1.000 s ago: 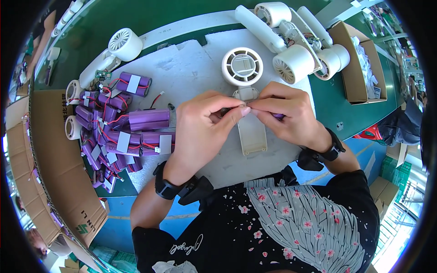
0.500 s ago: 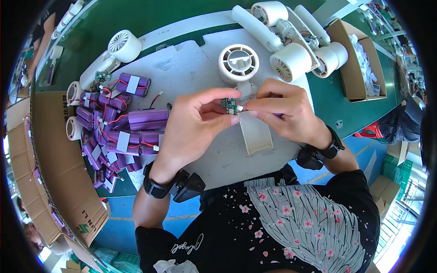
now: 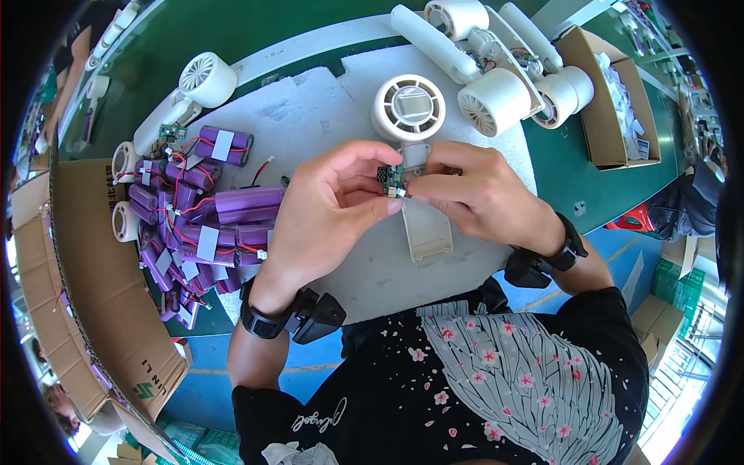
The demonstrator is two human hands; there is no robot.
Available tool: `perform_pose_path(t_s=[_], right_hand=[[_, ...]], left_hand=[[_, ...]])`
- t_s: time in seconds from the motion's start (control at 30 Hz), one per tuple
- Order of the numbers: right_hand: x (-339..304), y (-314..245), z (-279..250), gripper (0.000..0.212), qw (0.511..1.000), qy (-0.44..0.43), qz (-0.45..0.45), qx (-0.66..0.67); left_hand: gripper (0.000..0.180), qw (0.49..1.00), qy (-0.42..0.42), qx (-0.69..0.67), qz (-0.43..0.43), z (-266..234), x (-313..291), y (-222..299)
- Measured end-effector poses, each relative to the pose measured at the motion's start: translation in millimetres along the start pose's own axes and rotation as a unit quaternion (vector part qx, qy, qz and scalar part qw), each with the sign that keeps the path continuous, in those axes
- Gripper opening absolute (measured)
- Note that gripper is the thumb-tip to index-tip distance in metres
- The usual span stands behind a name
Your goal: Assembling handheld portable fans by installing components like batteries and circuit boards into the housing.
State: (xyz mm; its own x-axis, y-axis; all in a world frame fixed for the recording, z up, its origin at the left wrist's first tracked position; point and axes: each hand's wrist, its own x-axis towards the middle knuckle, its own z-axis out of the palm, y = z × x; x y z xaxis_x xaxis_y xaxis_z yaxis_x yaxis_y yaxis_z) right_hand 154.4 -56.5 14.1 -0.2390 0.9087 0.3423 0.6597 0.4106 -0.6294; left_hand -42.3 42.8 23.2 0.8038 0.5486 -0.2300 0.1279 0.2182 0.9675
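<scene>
Between the thumb and fingers of my left hand (image 3: 329, 209) is a small green circuit board (image 3: 391, 175) with a dark display block. My right hand (image 3: 484, 198) pinches a small white connector (image 3: 401, 193) against the board's lower right edge; whether it is fully seated I cannot tell. Under both hands lies a white handheld fan (image 3: 408, 133), its round head pointing away from me. The fan's hollow handle shell (image 3: 428, 236) extends towards me, partly covered by my right fingers.
At the left, purple battery packs (image 3: 248, 200) with red wires lie piled beside a large cardboard box (image 3: 116, 256). More white fans (image 3: 496, 105) stand at the back right, near a carton of small white parts (image 3: 593, 116). Another fan (image 3: 208, 80) lies back left.
The white connector has come down to the board's lower edge with my right fingers. The board has tilted slightly and moved a little left. The fan's handle has shifted slightly left.
</scene>
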Motion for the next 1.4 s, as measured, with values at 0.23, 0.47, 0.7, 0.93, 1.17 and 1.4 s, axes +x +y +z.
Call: perform_pose_path(t_s=[0.23,0.47,0.7,0.93,1.17,1.4], right_hand=[[-1.1,-0.3,0.2,0.027,1.000,-0.001,-0.008,-0.030],[-0.7,-0.6,-0.2,0.032,0.999,-0.004,-0.016,-0.048],[-1.5,0.0,0.7,0.033,0.999,0.003,-0.017,-0.043],[-1.8,0.4,0.1,0.026,1.000,0.015,-0.009,-0.008],[-1.9,1.2,1.1,0.022,1.000,0.014,-0.011,-0.016],[-0.8,1.6,-0.1,0.014,1.000,0.018,-0.005,0.011]], left_hand=[[0.032,1.000,0.009,-0.021,0.004,1.2,-0.6,-0.1],[0.033,1.000,0.014,-0.007,0.013,0.4,-1.9,1.0],[0.035,0.999,0.016,0.022,0.018,1.0,-1.9,2.2],[0.036,0.998,0.020,0.048,0.025,1.4,-2.3,1.1],[0.036,0.996,0.023,0.065,0.052,2.9,-2.8,0.1],[0.034,0.992,0.035,0.081,0.087,4.5,-3.7,-2.0]])
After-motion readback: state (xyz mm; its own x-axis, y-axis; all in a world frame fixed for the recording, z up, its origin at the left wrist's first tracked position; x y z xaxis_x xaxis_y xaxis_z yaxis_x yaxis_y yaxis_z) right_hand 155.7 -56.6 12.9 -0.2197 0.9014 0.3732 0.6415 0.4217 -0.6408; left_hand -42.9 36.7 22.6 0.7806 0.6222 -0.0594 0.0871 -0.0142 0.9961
